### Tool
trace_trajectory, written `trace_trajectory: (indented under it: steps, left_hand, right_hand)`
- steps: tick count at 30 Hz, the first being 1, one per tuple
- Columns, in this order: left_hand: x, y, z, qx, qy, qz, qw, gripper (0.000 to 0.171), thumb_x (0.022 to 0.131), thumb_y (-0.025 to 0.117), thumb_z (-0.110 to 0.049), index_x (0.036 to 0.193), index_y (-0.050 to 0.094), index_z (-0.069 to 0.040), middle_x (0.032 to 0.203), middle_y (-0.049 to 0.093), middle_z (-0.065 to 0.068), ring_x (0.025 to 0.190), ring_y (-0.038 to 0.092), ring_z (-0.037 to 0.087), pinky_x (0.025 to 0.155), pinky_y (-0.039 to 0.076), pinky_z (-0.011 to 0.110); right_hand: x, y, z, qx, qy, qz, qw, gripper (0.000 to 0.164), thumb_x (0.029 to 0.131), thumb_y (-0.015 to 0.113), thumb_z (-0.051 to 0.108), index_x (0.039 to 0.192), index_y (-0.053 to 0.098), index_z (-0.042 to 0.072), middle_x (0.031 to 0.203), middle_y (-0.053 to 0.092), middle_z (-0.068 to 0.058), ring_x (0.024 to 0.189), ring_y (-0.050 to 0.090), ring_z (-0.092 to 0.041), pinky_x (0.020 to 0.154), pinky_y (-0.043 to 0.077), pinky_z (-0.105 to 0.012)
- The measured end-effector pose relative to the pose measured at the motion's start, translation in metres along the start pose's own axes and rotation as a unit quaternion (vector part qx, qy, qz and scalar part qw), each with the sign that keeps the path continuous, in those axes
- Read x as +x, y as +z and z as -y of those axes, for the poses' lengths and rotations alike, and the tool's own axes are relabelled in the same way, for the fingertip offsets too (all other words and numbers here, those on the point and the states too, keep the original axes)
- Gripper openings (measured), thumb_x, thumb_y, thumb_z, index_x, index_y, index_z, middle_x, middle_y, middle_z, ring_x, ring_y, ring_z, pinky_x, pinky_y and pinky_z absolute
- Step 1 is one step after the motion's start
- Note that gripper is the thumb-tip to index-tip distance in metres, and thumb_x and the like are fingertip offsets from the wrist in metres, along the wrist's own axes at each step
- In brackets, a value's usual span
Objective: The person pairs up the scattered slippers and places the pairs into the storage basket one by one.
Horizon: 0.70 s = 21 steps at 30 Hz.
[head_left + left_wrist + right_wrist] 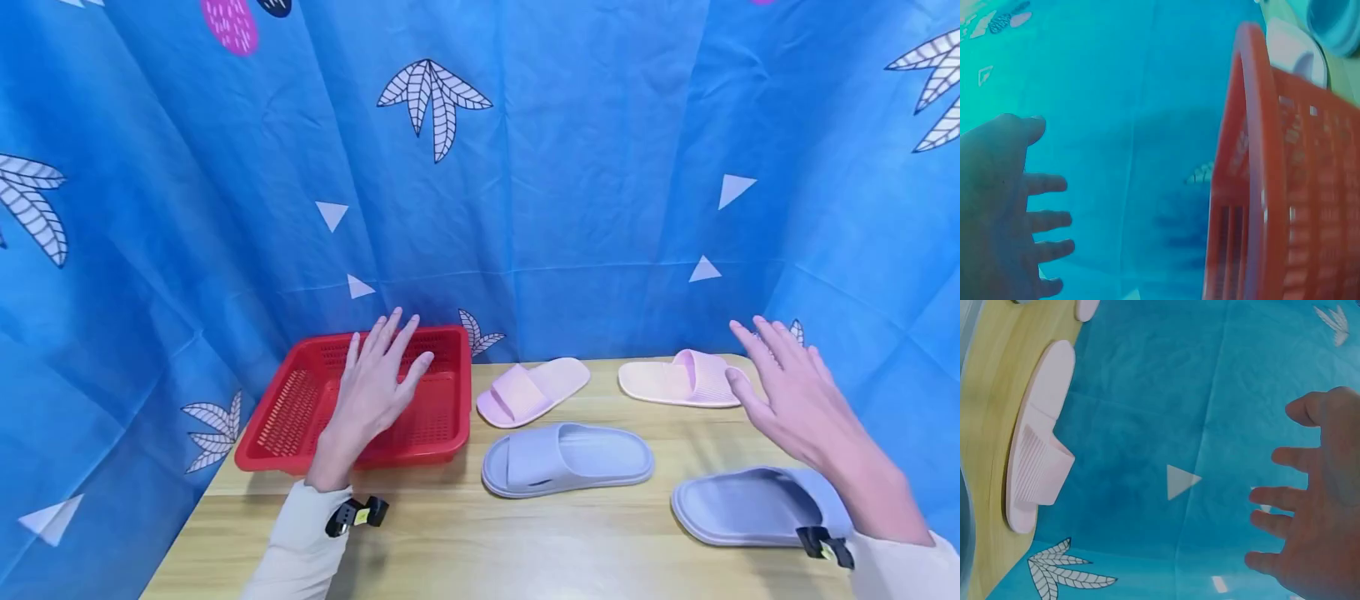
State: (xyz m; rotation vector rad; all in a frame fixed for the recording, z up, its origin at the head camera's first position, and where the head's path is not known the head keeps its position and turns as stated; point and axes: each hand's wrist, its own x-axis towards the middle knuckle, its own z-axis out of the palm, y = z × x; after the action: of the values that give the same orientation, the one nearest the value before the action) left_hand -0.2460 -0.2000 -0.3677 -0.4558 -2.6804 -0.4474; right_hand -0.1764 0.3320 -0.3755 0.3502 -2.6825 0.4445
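My left hand (372,387), fingers spread and straight, hovers over the red plastic basket (459,392) and holds nothing. My right hand (798,400) is raised with straight fingers above the right side of the table, also holding nothing. Closest to it are a pink slipper (701,379) at the back and a grey-blue slipper (742,504) in front, partly hidden by the wrist. Beside the basket lie another pink slipper (525,393) and another grey-blue slipper (566,458). In the right wrist view the pink slipper (1038,437) lies well apart from the hand.
All of it stands on a light wooden table (450,550). A blue curtain (585,183) with leaf and triangle prints hangs behind and along both sides. The basket's slotted wall (1316,187) rises at the right of the left wrist view.
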Motion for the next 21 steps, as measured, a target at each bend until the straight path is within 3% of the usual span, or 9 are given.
trace_trajectory:
  steps: [11, 21]
  left_hand:
    - [-0.008, 0.011, -0.033, -0.043, 0.012, -0.023, 0.9987, 0.077, 0.095, 0.066, -0.048, 0.162, 0.034, -0.026, 0.168, 0.027, 0.006, 0.153, 0.024, 0.034, 0.12, 0.014, 0.065]
    - [-0.014, 0.027, -0.063, -0.081, 0.035, -0.042, 0.9952, 0.072, 0.096, 0.065, -0.044, 0.16, 0.038, -0.023, 0.165, 0.032, 0.006, 0.151, 0.028, 0.03, 0.119, 0.019, 0.065]
  right_hand:
    - [-0.021, 0.001, 0.002, 0.042, 0.007, -0.058, 0.997, 0.064, 0.104, 0.055, 0.024, 0.162, 0.031, 0.015, 0.167, 0.02, -0.022, 0.153, 0.014, -0.045, 0.117, -0.003, -0.07]
    - [-0.036, -0.006, -0.003, 0.059, 0.023, -0.082, 0.995, 0.064, 0.103, 0.056, 0.02, 0.162, 0.031, 0.013, 0.168, 0.018, -0.022, 0.153, 0.011, -0.047, 0.12, -0.003, -0.064]
